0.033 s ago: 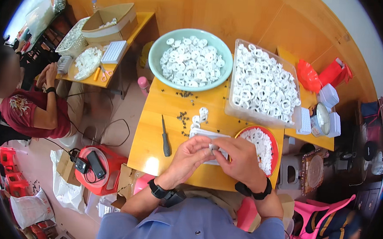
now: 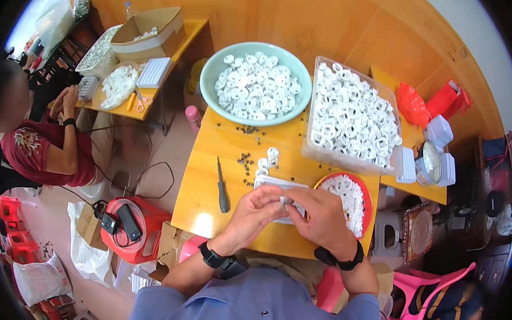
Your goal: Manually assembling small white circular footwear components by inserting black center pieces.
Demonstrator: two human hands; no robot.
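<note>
My left hand (image 2: 254, 210) and my right hand (image 2: 326, 217) meet over the near part of the wooden table (image 2: 199, 174). Between their fingertips they pinch a small whitish plastic part (image 2: 286, 201), mostly covered by the fingers. Beneath and behind the hands lies a white tray (image 2: 264, 180), partly hidden. Just beyond it are a few round white plastic pieces (image 2: 272, 155) and scattered small black bits (image 2: 245, 161). To the left rests a screwdriver (image 2: 223, 194) with a dark handle. A red-rimmed bowl (image 2: 371, 209) of small white parts stands beside my right hand.
A pale green basin (image 2: 207, 78) and a clear plastic tub (image 2: 350, 158), both heaped with white parts, occupy the table's far side. At left, a person (image 2: 51, 153) in dark red sits by another table. A red stool (image 2: 151, 236) carries black adapters (image 2: 128, 219). A pink chair (image 2: 415, 284) stands at right.
The whole scene sits slightly lower in the picture. Both hands keep their pinch on the small whitish plastic part.
</note>
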